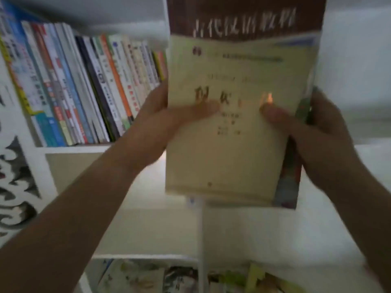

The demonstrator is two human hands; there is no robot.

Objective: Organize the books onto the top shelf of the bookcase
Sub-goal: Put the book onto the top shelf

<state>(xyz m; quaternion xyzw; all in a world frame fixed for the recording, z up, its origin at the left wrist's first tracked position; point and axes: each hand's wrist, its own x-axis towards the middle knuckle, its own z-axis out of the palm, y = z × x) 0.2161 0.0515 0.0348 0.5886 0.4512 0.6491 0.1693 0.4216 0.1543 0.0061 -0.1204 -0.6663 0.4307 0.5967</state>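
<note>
While both hands clasp it, left hand (160, 115) and right hand (313, 132) at opposite edges, thumbs on the cover, book stack (232, 149) sits upright between them, before the bookcase (69, 150), right of shelved books (69, 87).

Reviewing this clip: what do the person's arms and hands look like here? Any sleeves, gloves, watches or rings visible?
Both forearms are bare as far as the frame shows, with no sleeve edge in view. The left hand and right hand wear no gloves. No watch, bracelet or ring shows on either wrist or on the fingers that can be seen, though the picture is motion-blurred and some fingers are hidden, so small jewellery cannot be ruled out.
</note>
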